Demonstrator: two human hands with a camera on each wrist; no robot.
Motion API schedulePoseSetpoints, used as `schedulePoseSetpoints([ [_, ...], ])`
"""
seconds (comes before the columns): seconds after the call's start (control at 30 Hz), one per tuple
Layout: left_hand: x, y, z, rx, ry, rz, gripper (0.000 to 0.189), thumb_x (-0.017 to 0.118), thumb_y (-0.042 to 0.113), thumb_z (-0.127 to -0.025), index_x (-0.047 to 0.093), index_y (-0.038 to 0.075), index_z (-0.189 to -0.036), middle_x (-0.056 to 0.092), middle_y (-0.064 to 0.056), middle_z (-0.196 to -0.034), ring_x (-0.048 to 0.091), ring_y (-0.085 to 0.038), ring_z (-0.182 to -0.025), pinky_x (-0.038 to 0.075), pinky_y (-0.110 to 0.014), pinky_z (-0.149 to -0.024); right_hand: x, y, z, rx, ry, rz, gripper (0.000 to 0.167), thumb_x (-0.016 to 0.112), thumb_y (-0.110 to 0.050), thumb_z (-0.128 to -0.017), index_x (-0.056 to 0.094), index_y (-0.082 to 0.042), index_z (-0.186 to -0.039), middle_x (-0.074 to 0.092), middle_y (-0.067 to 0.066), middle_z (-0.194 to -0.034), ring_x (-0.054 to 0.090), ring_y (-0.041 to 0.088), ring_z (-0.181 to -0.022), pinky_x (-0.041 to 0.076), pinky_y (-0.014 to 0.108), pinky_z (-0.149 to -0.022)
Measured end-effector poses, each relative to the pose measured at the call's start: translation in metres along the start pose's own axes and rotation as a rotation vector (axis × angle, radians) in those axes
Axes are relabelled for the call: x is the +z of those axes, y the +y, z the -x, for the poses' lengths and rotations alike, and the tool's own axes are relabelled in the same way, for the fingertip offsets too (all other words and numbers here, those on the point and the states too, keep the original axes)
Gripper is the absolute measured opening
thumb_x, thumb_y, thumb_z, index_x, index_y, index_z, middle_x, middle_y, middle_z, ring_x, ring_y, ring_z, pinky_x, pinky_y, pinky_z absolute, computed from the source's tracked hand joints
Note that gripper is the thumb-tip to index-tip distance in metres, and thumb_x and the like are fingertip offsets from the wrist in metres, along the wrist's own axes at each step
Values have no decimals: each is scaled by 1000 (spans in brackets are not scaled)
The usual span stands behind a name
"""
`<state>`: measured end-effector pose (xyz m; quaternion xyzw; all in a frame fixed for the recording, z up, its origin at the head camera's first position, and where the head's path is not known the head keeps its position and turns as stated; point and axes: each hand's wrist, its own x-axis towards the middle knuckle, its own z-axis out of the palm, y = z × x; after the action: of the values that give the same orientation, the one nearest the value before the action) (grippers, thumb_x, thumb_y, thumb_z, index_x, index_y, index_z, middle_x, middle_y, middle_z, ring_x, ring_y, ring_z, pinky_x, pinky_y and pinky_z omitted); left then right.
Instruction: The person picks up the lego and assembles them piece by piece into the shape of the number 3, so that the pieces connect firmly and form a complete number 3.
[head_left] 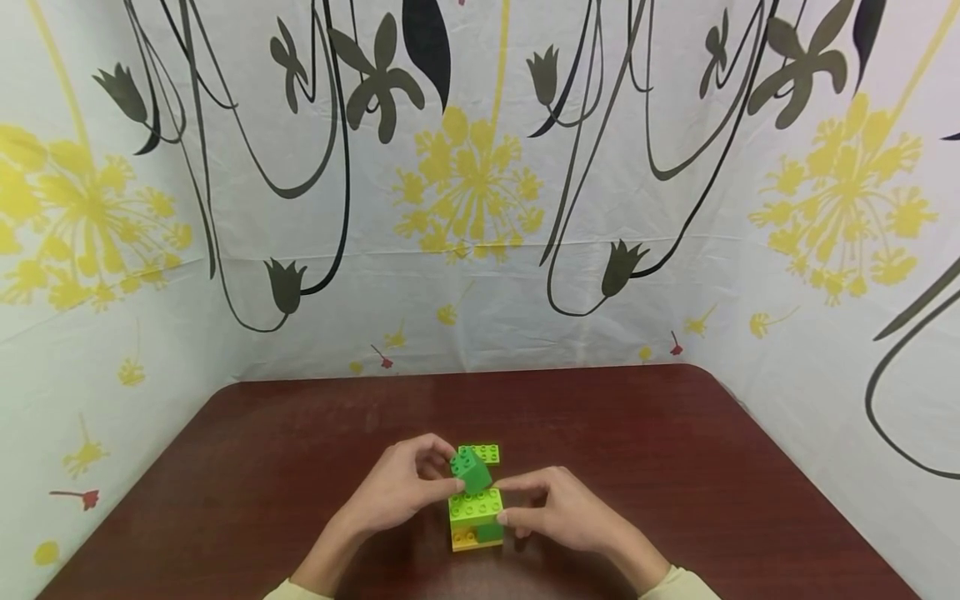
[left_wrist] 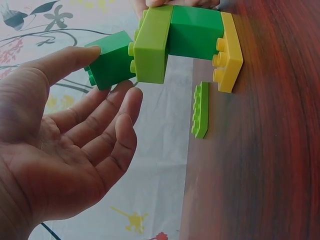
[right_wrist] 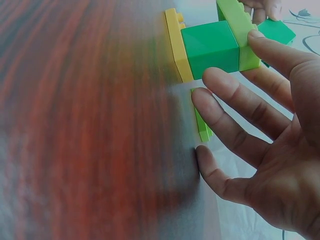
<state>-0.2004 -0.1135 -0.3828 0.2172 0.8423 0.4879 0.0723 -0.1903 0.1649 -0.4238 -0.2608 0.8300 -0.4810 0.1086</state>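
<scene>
My left hand [head_left: 401,483] pinches a dark green building brick [head_left: 472,472] between thumb and fingers. The brick is tilted, just above the studs of a lime green brick [head_left: 476,508]; whether they touch I cannot tell. My right hand [head_left: 558,508] grips that lime brick at its right end, thumb on the near side and index finger toward the far side. Below it stands another green brick [right_wrist: 210,49] on a yellow plate [left_wrist: 230,55], with some yellow studs bare. The right hand's other fingers [right_wrist: 232,92] are spread beside the stack.
A flat lime green plate [head_left: 491,454] with studs lies on the dark red-brown table [head_left: 615,433], just beyond the stack. White cloth [head_left: 480,333] printed with flowers hangs behind the table and along both sides.
</scene>
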Motion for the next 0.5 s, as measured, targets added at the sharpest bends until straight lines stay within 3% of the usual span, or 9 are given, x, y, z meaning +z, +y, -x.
schedulePoseSetpoints([
  [0.5, 0, 1, 0, 23, -32, -11, 36, 82, 30, -91, 69, 8, -116, 71, -4, -104, 67, -17, -92, 55, -34, -75, -1, 0, 0, 3, 0, 4, 39, 79, -31, -97, 74, -16, -132, 80, -1, -84, 76, 18, -72, 54, 25, -63],
])
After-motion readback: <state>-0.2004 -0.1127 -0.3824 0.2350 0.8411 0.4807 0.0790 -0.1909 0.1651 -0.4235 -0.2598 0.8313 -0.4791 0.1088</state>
